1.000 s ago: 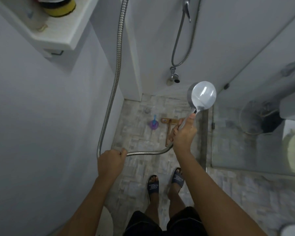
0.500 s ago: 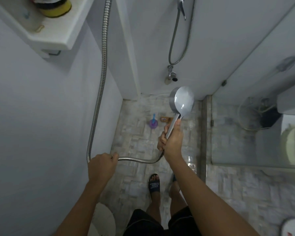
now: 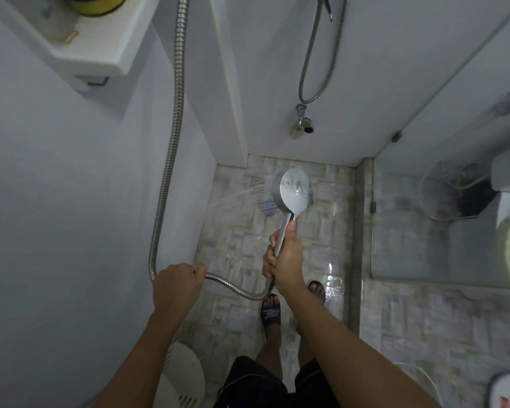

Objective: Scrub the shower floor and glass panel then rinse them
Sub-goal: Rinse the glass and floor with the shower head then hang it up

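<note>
My right hand (image 3: pixel 286 257) grips the handle of a round chrome shower head (image 3: pixel 293 191) held over the stone-tiled shower floor (image 3: pixel 239 248). Water sprays from the head to the left, toward the white wall. My left hand (image 3: pixel 178 282) grips the metal shower hose (image 3: pixel 167 160), which loops from the wall down to the handle. The glass panel (image 3: pixel 442 219) stands to the right, behind a raised curb (image 3: pixel 355 260). A purple brush (image 3: pixel 270 209) lies on the floor, partly hidden behind the shower head.
A second hose and a tap (image 3: pixel 302 122) hang on the back wall. A white shelf (image 3: pixel 80 45) with a yellow container sits at upper left. A white slatted object (image 3: pixel 183 375) stands by my left arm. My sandalled feet (image 3: pixel 271 310) stand on the wet floor.
The shower head has swung from the right side toward the left and now sprays water at the left wall. My left hand keeps hold of the hose.
</note>
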The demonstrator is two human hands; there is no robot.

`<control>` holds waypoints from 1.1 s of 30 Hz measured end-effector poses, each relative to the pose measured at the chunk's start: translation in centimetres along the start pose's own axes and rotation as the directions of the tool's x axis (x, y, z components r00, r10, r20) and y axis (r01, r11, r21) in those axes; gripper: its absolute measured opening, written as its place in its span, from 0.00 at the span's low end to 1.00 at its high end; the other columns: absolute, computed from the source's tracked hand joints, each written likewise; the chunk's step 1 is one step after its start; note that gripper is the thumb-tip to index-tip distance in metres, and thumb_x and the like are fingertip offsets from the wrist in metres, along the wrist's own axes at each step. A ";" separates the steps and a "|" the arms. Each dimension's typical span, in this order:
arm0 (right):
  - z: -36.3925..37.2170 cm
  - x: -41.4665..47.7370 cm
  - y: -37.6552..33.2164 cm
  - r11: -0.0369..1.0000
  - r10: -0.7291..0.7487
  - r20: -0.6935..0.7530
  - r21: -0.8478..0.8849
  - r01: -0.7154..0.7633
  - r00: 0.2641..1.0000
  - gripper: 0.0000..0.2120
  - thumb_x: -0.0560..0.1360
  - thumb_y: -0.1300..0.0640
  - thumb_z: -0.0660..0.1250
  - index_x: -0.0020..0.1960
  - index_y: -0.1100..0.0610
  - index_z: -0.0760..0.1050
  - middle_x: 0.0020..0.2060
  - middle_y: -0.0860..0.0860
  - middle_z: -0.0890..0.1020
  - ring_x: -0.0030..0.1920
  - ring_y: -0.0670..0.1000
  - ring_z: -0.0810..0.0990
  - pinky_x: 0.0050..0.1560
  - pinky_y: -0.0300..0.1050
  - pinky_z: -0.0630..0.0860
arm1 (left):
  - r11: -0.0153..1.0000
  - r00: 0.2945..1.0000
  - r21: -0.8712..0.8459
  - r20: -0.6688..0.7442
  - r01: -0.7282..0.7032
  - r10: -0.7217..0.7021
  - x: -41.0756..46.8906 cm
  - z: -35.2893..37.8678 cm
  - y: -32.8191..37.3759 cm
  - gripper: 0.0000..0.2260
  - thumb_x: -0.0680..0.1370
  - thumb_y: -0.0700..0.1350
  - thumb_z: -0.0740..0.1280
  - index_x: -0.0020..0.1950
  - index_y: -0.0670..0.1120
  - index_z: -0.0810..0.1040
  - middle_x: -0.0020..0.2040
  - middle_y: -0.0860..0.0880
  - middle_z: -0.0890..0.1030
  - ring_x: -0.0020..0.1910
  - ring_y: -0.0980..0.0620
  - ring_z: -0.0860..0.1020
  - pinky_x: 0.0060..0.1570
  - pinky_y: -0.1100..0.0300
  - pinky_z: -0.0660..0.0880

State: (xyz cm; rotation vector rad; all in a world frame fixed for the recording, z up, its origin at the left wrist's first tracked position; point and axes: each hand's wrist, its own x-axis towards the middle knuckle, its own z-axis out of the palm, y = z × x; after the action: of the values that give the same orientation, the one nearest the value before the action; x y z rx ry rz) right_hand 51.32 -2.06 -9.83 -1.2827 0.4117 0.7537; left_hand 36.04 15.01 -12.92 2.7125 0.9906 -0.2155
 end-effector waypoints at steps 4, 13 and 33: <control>0.2 0.1 0.6 0.999 -0.004 0.023 -0.037 0.005 1.000 0.33 0.74 0.25 0.54 0.32 0.54 0.68 0.21 0.52 0.62 0.19 0.49 0.60 0.23 0.37 0.62 | 1.000 1.000 0.021 0.017 0.007 -0.008 0.1 0.3 -0.3 0.25 0.76 0.59 0.51 0.21 0.51 0.60 0.19 0.52 0.65 0.18 0.52 0.64 0.24 0.63 0.54; 0.1 1.0 1.5 0.993 -0.062 0.026 -0.099 0.064 0.998 0.34 0.68 0.25 0.57 0.36 0.59 0.68 0.22 0.53 0.63 0.21 0.49 0.60 0.24 0.39 0.61 | 1.000 1.000 -0.008 0.006 -0.017 0.017 0.2 0.9 0.0 0.24 0.77 0.57 0.52 0.20 0.52 0.60 0.18 0.56 0.61 0.17 0.56 0.59 0.24 0.67 0.49; -13.2 3.3 -0.1 0.995 -0.093 -0.285 -0.058 0.079 0.954 0.35 0.69 0.25 0.59 0.37 0.60 0.70 0.24 0.54 0.63 0.21 0.50 0.61 0.25 0.38 0.60 | 0.982 0.942 0.089 0.308 -0.169 0.134 1.0 5.7 12.5 0.27 0.82 0.52 0.61 0.23 0.49 0.64 0.27 0.48 0.76 0.28 0.47 0.75 0.30 0.58 0.69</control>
State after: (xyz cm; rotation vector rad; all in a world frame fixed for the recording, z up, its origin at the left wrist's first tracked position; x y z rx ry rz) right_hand 55.38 -13.81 -15.32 -1.4505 0.5719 0.5054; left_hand 44.58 4.76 -16.41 2.7292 0.6981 -0.6523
